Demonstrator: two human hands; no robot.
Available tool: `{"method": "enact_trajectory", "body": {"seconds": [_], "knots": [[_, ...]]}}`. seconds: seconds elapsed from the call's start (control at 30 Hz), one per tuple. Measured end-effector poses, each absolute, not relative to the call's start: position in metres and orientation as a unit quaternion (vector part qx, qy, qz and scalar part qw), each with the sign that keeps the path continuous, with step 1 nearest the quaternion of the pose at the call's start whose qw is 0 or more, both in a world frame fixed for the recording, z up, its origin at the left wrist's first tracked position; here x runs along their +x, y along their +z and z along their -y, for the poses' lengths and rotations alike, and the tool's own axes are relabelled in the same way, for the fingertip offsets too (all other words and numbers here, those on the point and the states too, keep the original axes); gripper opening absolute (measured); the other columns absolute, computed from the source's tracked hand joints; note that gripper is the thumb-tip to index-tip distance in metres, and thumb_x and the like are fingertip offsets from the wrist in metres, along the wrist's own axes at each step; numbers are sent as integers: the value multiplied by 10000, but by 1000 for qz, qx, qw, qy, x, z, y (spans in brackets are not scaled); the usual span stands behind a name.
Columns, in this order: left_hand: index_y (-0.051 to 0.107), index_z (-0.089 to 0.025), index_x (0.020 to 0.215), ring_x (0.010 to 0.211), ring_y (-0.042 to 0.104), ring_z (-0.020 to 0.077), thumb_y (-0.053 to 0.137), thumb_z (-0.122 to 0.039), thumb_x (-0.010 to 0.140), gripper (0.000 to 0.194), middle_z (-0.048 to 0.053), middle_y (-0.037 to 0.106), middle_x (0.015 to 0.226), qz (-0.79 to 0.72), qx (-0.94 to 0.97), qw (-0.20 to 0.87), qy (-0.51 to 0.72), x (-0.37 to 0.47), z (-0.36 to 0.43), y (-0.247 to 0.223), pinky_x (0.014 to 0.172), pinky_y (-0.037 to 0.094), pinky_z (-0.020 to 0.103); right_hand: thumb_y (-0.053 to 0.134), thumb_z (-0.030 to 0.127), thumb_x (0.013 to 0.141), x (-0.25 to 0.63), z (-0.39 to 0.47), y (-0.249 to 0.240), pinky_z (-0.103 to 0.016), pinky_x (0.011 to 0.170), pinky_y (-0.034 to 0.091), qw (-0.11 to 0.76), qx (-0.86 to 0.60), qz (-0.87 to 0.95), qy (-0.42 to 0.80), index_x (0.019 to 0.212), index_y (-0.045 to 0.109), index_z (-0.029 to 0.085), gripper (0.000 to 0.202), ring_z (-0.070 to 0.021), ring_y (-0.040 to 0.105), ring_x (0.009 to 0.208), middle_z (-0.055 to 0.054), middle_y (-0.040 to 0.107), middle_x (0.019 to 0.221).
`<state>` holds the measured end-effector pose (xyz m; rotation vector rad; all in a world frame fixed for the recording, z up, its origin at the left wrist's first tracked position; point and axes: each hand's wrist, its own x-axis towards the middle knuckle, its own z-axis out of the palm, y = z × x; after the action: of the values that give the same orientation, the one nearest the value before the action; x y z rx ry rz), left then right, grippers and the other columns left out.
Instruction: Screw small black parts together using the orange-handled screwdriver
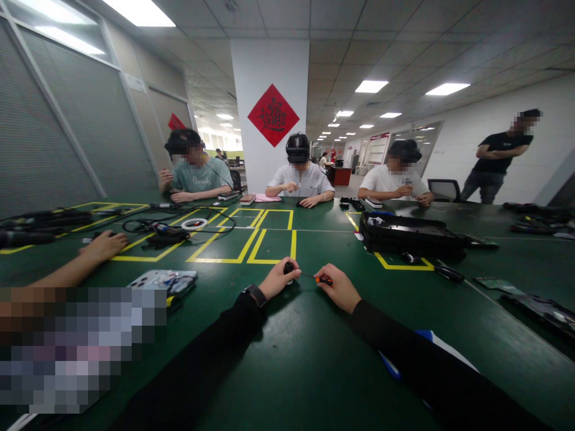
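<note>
My left hand (274, 282), with a dark watch (255, 295) at the wrist, is closed around a small round black part (288, 268); its exact kind is too small to tell. Across from it, my right hand (340, 290) grips a screwdriver (324, 280) by its orange and black handle. The thin shaft points left toward the black part; whether the tip touches it I cannot tell. Both hands are just above the green tabletop (287, 359).
Yellow tape rectangles (272, 261) mark the table. A black open casing (411, 233) and a black cylindrical tool (449, 274) lie right. Cables (157, 230) and a phone-like object (164, 280) lie left, near a co-worker's hand (105, 244). Several people sit opposite.
</note>
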<state>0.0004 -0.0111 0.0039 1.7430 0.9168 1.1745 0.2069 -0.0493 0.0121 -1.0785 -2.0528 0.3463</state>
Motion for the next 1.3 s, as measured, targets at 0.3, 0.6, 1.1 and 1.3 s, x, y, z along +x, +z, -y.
{"method": "enact_trajectory", "body": {"seconds": [0.3, 0.6, 1.1, 1.3], "knots": [[437, -166, 858, 554, 561, 105, 522, -323, 738, 215, -1, 585, 660, -314, 595, 586, 452, 1, 11, 4, 560, 428, 236, 544, 162, 731, 205, 49, 11, -296, 794, 435, 405, -394, 799, 206, 984, 550, 189, 255, -138, 566, 840, -33, 596, 908], [415, -168, 786, 423, 479, 84, 477, -262, 718, 132, -32, 508, 553, -271, 516, 642, 497, -3, 6, 4, 457, 402, 225, 564, 198, 690, 193, 60, 19, -283, 729, 467, 468, -367, 758, 266, 947, 510, 176, 263, -132, 586, 766, -35, 599, 874], [381, -173, 717, 434, 437, 57, 486, -285, 717, 154, -43, 449, 568, -261, 450, 688, 506, -5, 7, 10, 458, 393, 203, 629, 259, 629, 195, 49, 15, -238, 514, 449, 567, -391, 620, 376, 722, 551, 151, 162, -106, 542, 535, -20, 615, 658], [382, -175, 728, 437, 426, 50, 499, -286, 724, 162, -50, 439, 572, -266, 432, 702, 501, -5, 8, 11, 458, 395, 195, 640, 312, 624, 197, 45, 10, -243, 522, 455, 570, -386, 600, 408, 737, 560, 151, 213, -117, 564, 565, -33, 632, 687]]}}
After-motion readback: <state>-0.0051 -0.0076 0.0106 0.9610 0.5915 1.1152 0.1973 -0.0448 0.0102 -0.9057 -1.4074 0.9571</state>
